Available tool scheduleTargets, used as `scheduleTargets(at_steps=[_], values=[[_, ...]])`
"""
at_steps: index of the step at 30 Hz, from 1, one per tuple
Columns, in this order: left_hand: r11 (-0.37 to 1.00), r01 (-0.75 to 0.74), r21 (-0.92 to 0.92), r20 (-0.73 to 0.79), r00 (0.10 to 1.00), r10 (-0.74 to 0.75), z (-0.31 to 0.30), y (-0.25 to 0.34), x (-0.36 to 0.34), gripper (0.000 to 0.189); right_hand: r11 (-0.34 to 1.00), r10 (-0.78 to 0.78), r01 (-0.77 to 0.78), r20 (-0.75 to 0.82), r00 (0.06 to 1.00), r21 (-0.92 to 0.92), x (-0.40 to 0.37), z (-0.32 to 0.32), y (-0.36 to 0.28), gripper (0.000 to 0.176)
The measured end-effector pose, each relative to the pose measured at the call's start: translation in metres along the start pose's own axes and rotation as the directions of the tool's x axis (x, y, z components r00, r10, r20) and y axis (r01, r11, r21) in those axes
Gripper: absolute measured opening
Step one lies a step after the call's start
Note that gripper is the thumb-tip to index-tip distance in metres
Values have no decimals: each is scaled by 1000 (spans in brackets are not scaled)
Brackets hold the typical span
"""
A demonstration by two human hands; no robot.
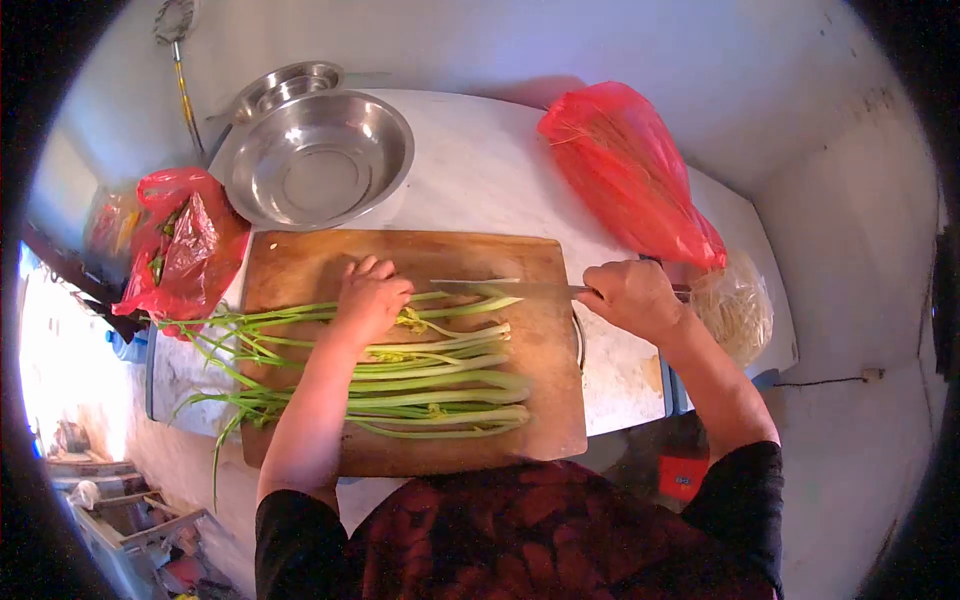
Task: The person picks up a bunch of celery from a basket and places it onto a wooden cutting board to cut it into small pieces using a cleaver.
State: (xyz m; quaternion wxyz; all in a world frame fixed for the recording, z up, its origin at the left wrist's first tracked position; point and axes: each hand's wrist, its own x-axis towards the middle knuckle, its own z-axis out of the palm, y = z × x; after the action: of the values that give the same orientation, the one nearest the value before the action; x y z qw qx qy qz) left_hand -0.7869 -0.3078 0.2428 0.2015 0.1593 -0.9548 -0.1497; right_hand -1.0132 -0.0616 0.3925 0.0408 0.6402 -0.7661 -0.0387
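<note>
Several long green celery stalks (440, 382) lie side by side across a wooden cutting board (545, 400), their pale cut ends to the right and leafy tops hanging past its left edge. My left hand (374, 300) has its fingers curled over the uppermost stalks, holding them against the board. In my right hand (632, 298), closed around the handle, is a kitchen knife (545, 290). Its blade points left, over the upper part of the board, and overlaps the ends of the top stalks in this view.
Behind the board stands a large steel bowl (318, 165) with a smaller one (285, 82) beyond it. Red plastic bags sit at left (192, 240) and back right (630, 170). A clear bag (735, 308) of pale strands lies near my right hand. The white table (480, 150) meets the walls.
</note>
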Motion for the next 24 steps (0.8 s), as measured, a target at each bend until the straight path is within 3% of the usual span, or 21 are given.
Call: scheduleTargets(at_steps=[3, 9, 12, 21, 24], values=[[997, -73, 32, -128, 989, 77, 6, -1, -2, 3, 1000, 21, -20, 86, 996, -20, 5, -3, 2, 27], [985, -93, -146, -22, 996, 91, 7, -7, 1, 8, 999, 24, -24, -6, 1000, 47, 5, -13, 13, 27], [977, -83, -196, -50, 996, 75, 18, -13, 1, 8, 999, -40, 40, -22, 999, 21, 11, -16, 14, 25], [983, 66, -171, 96, 994, -50, 9, -9, 1, 16, 989, -146, 145, -36, 989, -31, 22, -4, 15, 24], [986, 38, -164, 82, 996, -25, 14, -13, 2, 17, 987, -158, 156, -29, 987, -44, 23, -2, 17, 24]])
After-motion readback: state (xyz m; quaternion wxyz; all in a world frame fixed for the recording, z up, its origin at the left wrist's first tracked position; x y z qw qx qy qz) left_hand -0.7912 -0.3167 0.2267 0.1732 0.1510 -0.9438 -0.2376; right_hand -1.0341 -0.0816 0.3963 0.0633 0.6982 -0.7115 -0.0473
